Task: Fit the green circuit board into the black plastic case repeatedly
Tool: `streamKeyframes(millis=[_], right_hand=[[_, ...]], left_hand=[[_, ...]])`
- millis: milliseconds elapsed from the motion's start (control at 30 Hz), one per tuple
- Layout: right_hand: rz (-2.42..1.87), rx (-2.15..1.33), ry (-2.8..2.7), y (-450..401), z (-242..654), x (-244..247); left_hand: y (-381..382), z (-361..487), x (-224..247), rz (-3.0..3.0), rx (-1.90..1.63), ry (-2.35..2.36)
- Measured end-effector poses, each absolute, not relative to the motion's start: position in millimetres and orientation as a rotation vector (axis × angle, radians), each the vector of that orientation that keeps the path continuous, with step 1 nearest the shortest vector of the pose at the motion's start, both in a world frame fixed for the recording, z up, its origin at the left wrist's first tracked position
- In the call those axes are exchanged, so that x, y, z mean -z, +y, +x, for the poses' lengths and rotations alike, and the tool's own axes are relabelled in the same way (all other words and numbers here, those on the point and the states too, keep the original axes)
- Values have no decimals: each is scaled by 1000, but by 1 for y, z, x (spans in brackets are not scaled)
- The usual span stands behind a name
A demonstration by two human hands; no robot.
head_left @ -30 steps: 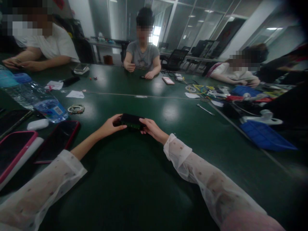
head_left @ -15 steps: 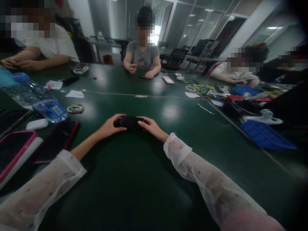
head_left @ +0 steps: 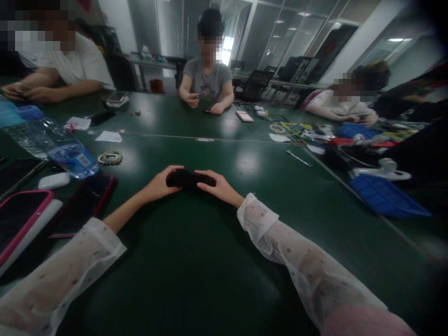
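Observation:
Between my two hands is a dark, oblong black case (head_left: 190, 179), held just above or on the green table; its details are lost in the dark. My left hand (head_left: 166, 181) wraps round its left end, fingers behind and thumb in front. Round the right end, my right hand (head_left: 219, 185) grips in the same way, its thumb along the near side. The fingertips behind the case are partly hidden.
On the left lie phones (head_left: 84, 205), a white earbud case (head_left: 54, 181), a water bottle (head_left: 72, 156) and bracelets (head_left: 110, 158). A wrench (head_left: 298, 158), cables and a blue tray (head_left: 388, 196) are at right. Several people sit around the table (head_left: 182, 261).
The case has turned in my hands: a flat rectangular face showed before, now a longer rounded shape does. My right thumb has shifted down to its near side.

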State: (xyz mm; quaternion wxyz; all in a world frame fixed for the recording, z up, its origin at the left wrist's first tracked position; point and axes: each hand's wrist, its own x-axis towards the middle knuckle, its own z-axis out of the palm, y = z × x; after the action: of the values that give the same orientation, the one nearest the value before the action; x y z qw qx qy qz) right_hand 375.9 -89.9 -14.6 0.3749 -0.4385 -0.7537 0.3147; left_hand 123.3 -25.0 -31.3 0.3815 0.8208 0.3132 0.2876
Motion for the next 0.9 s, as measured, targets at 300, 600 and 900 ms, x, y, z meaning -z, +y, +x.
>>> streamKeyframes(millis=[300,600,900], right_hand=[[-1131,-702,-1978,-91,374,14],[-1119,-643,-2025,-89,374,19],[-1112,-593,-2050,-88,373,23]], left_hand=[[-24,123,32,2052,-722,734],[-22,122,36,2074,-739,788],[-21,122,36,2064,-729,794]])
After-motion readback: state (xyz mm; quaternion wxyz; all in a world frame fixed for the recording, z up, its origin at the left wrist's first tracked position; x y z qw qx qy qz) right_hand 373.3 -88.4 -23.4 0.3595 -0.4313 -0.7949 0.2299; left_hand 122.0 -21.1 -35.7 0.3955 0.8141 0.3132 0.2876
